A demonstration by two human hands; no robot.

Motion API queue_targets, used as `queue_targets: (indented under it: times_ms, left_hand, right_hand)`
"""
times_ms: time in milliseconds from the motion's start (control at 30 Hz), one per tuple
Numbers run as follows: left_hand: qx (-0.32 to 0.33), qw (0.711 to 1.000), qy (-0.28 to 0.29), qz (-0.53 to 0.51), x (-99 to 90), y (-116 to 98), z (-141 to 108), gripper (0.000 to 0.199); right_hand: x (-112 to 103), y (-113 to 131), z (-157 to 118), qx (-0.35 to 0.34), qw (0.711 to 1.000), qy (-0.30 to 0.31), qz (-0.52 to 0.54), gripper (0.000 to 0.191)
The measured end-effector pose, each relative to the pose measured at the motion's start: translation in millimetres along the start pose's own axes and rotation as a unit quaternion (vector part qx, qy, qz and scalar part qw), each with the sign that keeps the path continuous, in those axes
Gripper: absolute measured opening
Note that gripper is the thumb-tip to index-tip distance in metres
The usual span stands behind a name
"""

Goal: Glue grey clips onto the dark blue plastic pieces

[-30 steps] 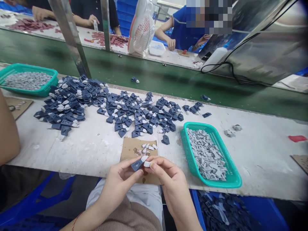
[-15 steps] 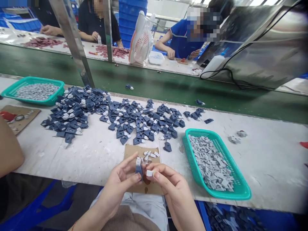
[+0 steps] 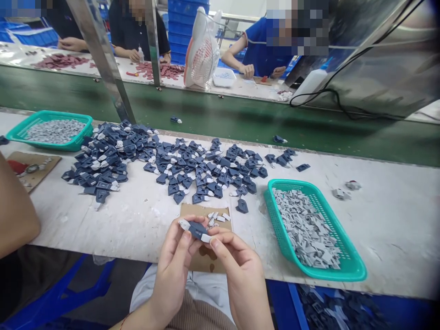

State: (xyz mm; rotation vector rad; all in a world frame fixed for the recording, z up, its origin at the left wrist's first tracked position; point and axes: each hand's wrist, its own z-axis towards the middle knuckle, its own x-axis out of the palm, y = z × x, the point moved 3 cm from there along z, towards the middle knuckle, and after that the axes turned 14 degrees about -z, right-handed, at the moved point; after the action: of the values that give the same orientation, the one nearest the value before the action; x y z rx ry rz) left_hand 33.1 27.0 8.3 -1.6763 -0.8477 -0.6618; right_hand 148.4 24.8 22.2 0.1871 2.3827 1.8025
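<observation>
My left hand (image 3: 177, 256) is closed around a dark blue plastic part (image 3: 195, 228) that has a pale grey tip at its far left end. Between the thumb and fingers of my right hand (image 3: 237, 261) is a small light grey plastic piece (image 3: 206, 238), touching the blue part's right end. Whether the two are joined cannot be made out. Both hands are above a brown cardboard sheet (image 3: 220, 266), where several loose grey pieces (image 3: 220, 217) lie. Beyond it spreads a large pile of blue parts with grey tips (image 3: 202, 169).
A green basket (image 3: 357, 271) of small grey pieces stands at my right, another green basket (image 3: 77, 145) at the far left. A neighbour's arm (image 3: 17, 211) rests at the left edge. Past the green conveyor belt (image 3: 144, 98), other people work among reddish parts (image 3: 165, 71).
My left hand has turned the blue part from upright to lying sideways. My right hand has brought the grey piece against its end. The view has shifted slightly.
</observation>
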Motion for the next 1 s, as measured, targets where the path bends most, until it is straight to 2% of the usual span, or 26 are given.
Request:
queue_targets:
  times_ms: [300, 500, 633, 800, 867, 1000]
  left_hand:
    - [0.077, 0.993, 0.030, 0.088, -5.2, 8, -8, 0.018]
    - [0.120, 0.980, 0.066, 0.141, -0.8, 5, -7, 0.012]
    - [0.136, 0.978, 0.073, 0.140, -0.2, 2, -6, 0.009]
    - [0.125, 0.986, 0.077, 0.072, -2.9, 1, -5, 0.006]
    - [0.109, 0.991, 0.069, 0.046, -4.0, 1, -4, 0.004]
    - [0.077, 0.995, 0.057, 0.015, -3.5, 0, -2, 0.003]
  right_hand:
    - [6, 4, -2, -0.017, 0.999, -0.030, -0.007, 0.020]
    - [11, 4, -4, -0.047, 0.998, -0.030, -0.013, 0.016]
    - [14, 6, -5, -0.053, 0.997, -0.056, 0.012, 0.017]
    - [16, 9, -4, -0.045, 0.998, -0.046, 0.013, 0.011]
    - [17, 10, -4, -0.058, 0.998, -0.031, -0.010, 0.017]
    - [17, 8, -5, -0.096, 0.995, -0.011, -0.037, 0.014]
